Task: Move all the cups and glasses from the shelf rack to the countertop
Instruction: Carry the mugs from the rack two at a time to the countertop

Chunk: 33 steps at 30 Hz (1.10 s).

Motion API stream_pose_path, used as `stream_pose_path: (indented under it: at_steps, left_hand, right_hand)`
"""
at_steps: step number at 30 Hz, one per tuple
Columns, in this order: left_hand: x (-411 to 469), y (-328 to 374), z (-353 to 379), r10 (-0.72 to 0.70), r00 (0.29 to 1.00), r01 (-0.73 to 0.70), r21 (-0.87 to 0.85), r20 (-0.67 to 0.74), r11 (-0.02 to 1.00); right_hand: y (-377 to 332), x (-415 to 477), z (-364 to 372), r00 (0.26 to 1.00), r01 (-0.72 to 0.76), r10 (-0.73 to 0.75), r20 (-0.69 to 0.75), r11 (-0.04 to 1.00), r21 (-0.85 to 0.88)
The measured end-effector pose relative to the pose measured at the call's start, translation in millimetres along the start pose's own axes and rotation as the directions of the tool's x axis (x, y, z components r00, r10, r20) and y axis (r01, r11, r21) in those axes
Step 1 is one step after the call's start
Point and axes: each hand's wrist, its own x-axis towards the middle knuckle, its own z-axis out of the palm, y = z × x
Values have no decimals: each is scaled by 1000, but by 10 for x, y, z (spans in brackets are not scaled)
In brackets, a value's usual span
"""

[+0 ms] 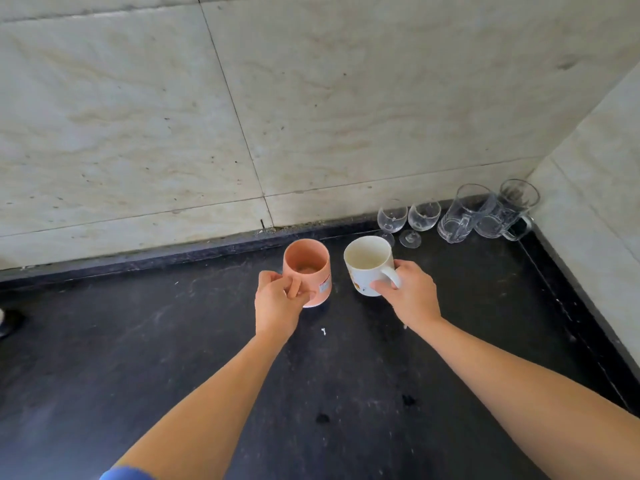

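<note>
My left hand (277, 299) grips the handle of a pink mug (308, 263) that stands upright on the black countertop (173, 341). Just to its right, my right hand (412, 292) holds a white mug (367, 261) by its handle; whether its base touches the counter I cannot tell. Behind them, near the back wall, stand two wine glasses (393, 216) (423, 216). Two clear glass mugs (464, 213) (505, 211) sit in the far right corner. The shelf rack is out of view.
Beige tiled walls (311, 98) close off the back and the right side of the counter. A raised black lip (571, 313) runs along the counter's right edge. A dark object (8, 322) pokes in at the left edge.
</note>
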Motion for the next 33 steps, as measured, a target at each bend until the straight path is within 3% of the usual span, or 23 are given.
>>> stream_pose_path:
  at_steps: [14, 24, 33]
  left_hand:
    - [577, -97, 408, -21, 997, 22, 17, -74, 1000]
    - [625, -129, 430, 5, 1000, -2, 142, -20, 990]
    - [-58, -61, 59, -72, 997, 71, 260, -5, 963]
  right_hand:
    - [87, 701, 380, 998, 59, -56, -35, 993, 106]
    - [183, 721, 431, 998, 35, -36, 51, 999, 22]
    - [117, 219, -78, 991, 93, -71, 114, 974, -206]
